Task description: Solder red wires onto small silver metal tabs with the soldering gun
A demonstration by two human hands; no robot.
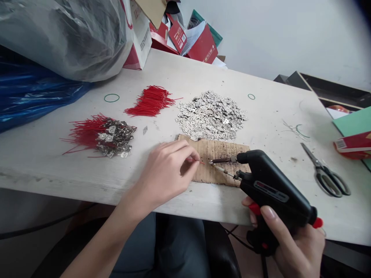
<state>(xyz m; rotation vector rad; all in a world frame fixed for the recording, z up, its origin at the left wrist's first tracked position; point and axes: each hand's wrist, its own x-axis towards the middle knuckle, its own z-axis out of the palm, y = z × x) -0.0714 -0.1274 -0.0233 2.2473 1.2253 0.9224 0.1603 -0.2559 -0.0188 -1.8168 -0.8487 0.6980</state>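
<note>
My left hand (168,172) pinches a short red wire (197,161) and holds its end on a scorched cardboard pad (214,148). My right hand (292,239) grips a black soldering gun (272,191), a finger on its red trigger. The gun's tip (211,162) touches the wire's end on the pad. Just beyond the pad lies a heap of small silver metal tabs (211,115).
A bundle of red wires (150,101) and a pile of wires joined to tabs (101,135) lie to the left. Scissors (326,172) rest at the right. Green rubber bands (111,97), plastic bags (58,38) and red boxes (199,42) sit further back.
</note>
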